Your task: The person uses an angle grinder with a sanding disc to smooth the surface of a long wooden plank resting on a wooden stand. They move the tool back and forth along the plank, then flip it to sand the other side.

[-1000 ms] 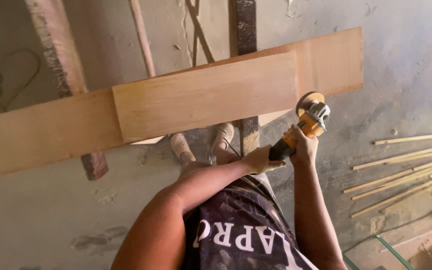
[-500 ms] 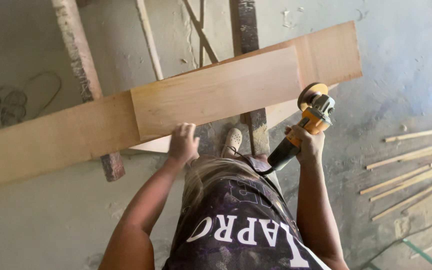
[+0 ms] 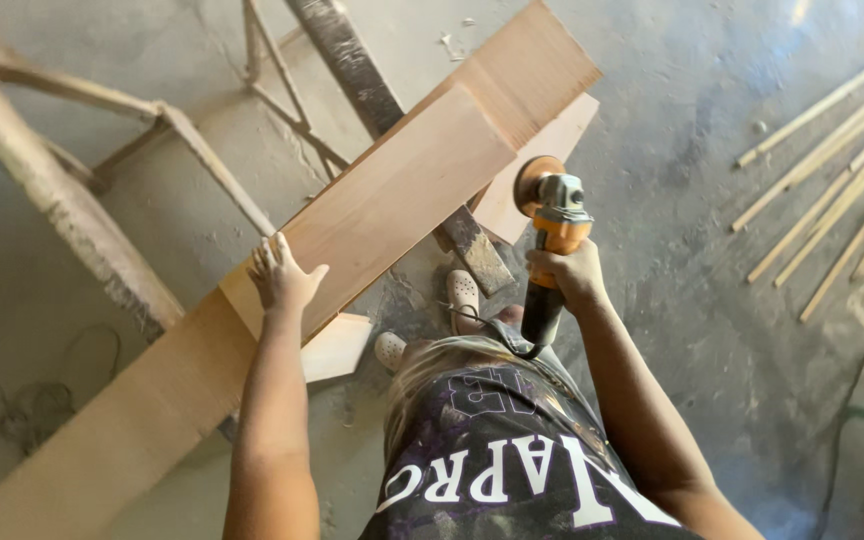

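At the far left a rough, dust-caked timber rail (image 3: 62, 225) runs diagonally, part of a trestle that carries the work. Across it lies a long wooden board (image 3: 132, 420), and on top of that a shorter, paler wooden plank (image 3: 392, 205), both slanting up toward the right. The left hand (image 3: 280, 275) lies flat and spread on the near edge of the plank, fingers open, pressing down rather than gripping. Below it a small offcut (image 3: 337, 345) juts out from beneath the boards. Two feet in light shoes (image 3: 462, 295) stand on the dusty concrete floor (image 3: 712, 200). Further right, the right hand (image 3: 572, 275) is clenched around the orange body of an angle grinder (image 3: 550, 215), whose sanding disc sits just beside the plank's right end, near a further board beneath.

The plank's face looks fairly smooth and even, so the sanding seems well along; the disc appears to be at or near the end edge, though contact cannot be confirmed. The boards' left ends are cut off by the frame, the trestle's legs are mostly hidden, and the grinder's cord disappears behind the shirt. Thin wooden strips (image 3: 832, 170) lie on the floor at far right.
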